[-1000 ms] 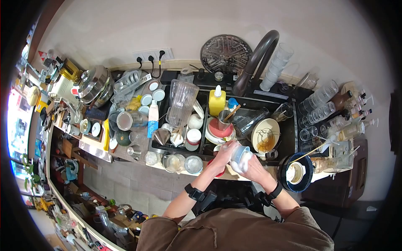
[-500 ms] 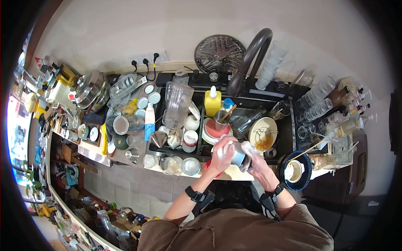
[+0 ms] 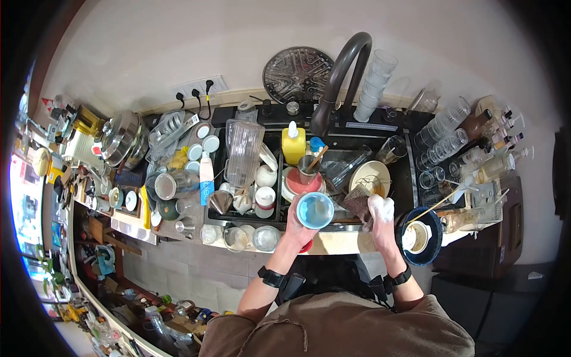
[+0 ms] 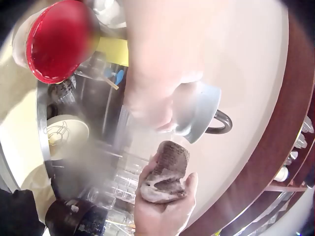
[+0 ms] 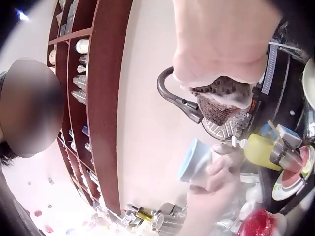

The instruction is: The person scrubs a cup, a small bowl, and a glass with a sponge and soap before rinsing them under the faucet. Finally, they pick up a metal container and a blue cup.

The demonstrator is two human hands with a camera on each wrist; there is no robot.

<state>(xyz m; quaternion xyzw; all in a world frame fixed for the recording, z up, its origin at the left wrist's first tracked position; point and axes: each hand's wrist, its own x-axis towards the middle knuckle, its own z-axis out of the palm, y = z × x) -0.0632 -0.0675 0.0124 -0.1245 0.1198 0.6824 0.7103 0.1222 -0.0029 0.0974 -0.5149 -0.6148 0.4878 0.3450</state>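
My left hand (image 3: 293, 225) grips a light blue cup (image 3: 315, 210), its mouth facing up toward the head camera. The right wrist view shows the fingers of that hand (image 5: 216, 179) curled round the side of the cup (image 5: 194, 161). Off to the right and apart from the cup, my right hand (image 3: 382, 224) holds a brown mesh cloth (image 3: 358, 204), with white suds on the fingers. Suds also lie on the cloth (image 4: 170, 169) in the left wrist view.
Behind the hands, the sink holds a cream bowl (image 3: 370, 177), a red dish (image 3: 302, 180) and a yellow bottle (image 3: 293, 146). A dark faucet (image 3: 351, 59) arches above. Glass jars (image 3: 266, 238) line the front edge, and a dark blue basin (image 3: 433, 251) stands at the right.
My hands have moved apart: the left carries the cup leftward with its mouth turned up, while the right has drawn away to the right with the cloth, now in plain view.
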